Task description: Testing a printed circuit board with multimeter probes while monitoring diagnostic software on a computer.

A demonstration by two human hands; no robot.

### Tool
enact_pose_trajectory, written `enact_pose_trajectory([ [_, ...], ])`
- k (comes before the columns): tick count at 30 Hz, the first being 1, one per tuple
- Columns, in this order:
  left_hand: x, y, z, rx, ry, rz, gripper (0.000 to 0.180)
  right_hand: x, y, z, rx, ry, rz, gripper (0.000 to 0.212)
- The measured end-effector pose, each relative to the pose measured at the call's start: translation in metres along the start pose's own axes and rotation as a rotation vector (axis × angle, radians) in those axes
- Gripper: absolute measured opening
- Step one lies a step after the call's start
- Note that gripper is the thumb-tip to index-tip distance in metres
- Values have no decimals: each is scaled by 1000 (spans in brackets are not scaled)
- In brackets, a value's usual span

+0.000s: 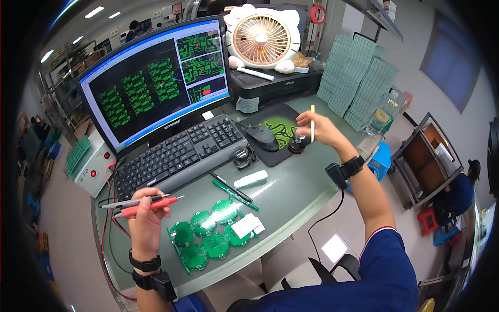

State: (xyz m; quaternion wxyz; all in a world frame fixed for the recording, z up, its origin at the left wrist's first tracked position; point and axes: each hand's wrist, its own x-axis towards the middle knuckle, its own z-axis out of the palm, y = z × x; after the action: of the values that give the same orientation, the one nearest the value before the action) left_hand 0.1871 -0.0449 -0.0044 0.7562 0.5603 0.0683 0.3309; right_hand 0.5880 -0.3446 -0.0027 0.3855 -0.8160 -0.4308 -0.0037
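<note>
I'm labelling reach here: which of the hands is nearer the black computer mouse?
Right. The right hand is just right of the mouse; the left hand, holding red and grey probes, is farther away, left of it, by the keyboard.

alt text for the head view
A person's left hand holds red and grey test probes beside round green circuit boards on a desk; the right hand holds a pale stick by a small dark-based container near a mouse. A monitor shows green circuit layouts.

Blue short sleeve (pixel 389 262) at right, red-and-white trim (pixel 383 229); black straps (pixel 144 261) and boxes (pixel 165 286) on both wrists, black cable (pixel 326 217) at right.
</note>
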Motion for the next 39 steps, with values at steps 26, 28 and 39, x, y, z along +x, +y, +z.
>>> enact_pose_trajectory([
  [26,-10,-14,6,142,-238,-410,26,39,-50,96,783,185,-55,34],
  [28,-11,-17,9,171,-282,-433,25,42,-35,107,662,243,-89,29],
  [39,-17,-29,16,319,-462,-516,25,37,-14,125,414,225,-215,18],
])
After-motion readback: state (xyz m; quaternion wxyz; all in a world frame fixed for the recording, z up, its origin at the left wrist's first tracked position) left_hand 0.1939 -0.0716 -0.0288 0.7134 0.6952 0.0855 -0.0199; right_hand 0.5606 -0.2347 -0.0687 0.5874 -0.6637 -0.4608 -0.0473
